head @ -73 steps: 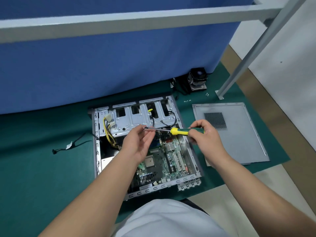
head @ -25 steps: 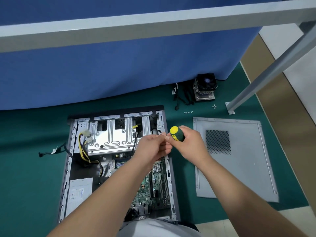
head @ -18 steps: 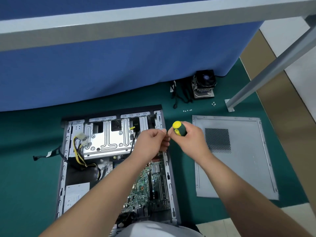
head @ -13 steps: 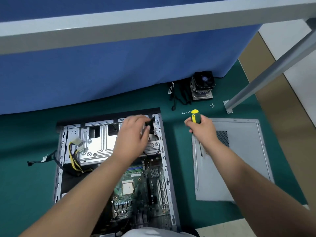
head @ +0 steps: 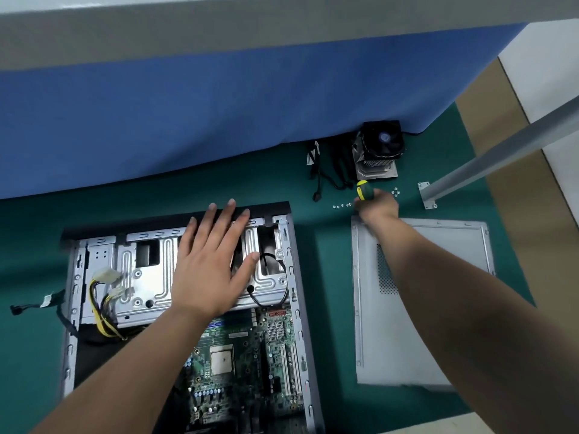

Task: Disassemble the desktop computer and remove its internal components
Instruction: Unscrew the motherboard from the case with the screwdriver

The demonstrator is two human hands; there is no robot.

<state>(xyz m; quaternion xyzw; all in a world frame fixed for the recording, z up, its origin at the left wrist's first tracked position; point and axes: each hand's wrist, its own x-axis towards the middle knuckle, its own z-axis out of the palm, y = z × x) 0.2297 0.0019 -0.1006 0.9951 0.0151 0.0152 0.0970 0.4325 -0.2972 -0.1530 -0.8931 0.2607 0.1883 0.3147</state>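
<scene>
— Head view, item one: what lies on the surface (head: 219, 186)?

— Green mat. On it, the desktop computer case (head: 291, 296), side off, lying open toward me. Inside: silver drive cage (head: 147, 283) at the far end, motherboard (head: 238, 361) nearer me, yellow and black power cables (head: 101, 311) at the cage's left edge.

— Item two: your left hand?

— My left hand (head: 210, 274) rests flat on the drive cage, fingers (head: 230, 211) straight and spread, tips reaching the case's black front edge. It grips nothing.

— Item three: your right hand?

— My right hand (head: 377, 208) is out past the case, at the far corner of the grey side panel (head: 438, 245) that lies flat to the case's right. Its fingers are curled round a screwdriver (head: 363, 190); only the yellow and green handle end shows, the shaft is hidden.

— Loose parts?

— A row of small screws (head: 341, 206) just left of that hand, a few more (head: 395, 192) just right of it. Beyond them, a heatsink with fan (head: 379, 148) against the blue partition (head: 219, 114), black cables (head: 332, 170) beside it. One more cable (head: 34, 305) trails off the case's left side. A grey metal leg (head: 501, 151) stands on the mat at far right.
</scene>
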